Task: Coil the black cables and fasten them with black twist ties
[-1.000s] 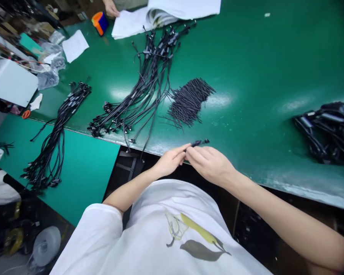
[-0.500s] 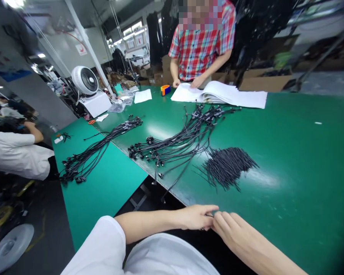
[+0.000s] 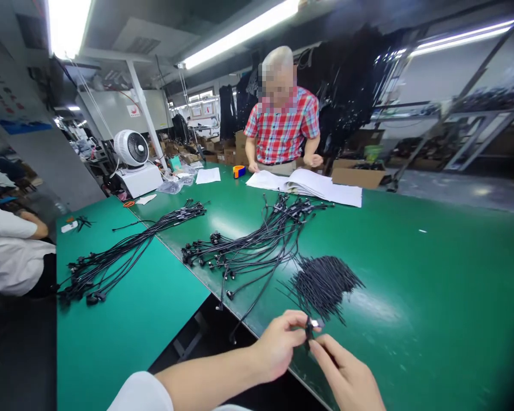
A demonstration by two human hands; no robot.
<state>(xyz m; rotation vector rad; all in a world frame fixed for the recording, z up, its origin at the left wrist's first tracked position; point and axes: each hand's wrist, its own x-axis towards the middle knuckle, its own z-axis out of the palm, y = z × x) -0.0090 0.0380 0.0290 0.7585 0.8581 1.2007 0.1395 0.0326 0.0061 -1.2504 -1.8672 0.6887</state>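
Over the front edge of the green table, my left hand [image 3: 280, 345] pinches a short black cable piece with a connector [image 3: 310, 332] between thumb and forefinger. A shiny metal tip shows at its upper end. My right hand [image 3: 346, 371] has thumb and finger closed on the lower part of the same cable, just beside my left fingertips. Much of the cable is hidden by my fingers. Right beyond my hands lies a pile of thin black strips [image 3: 325, 282]. A loose bundle of black cables with connectors [image 3: 257, 240] spreads to its left.
Another cable bundle [image 3: 141, 242] lies across the joint onto the lighter green table [image 3: 124, 342]. Across the table stands a person in a checked shirt [image 3: 282, 131], by an open stack of white sheets [image 3: 312, 184]. A fan [image 3: 131, 148] sits on a white box at the back left.
The view has swung up from the table to the room. My hands have turned the cable upright, its metal tip now showing. The person across has lifted one hand off the sheets.
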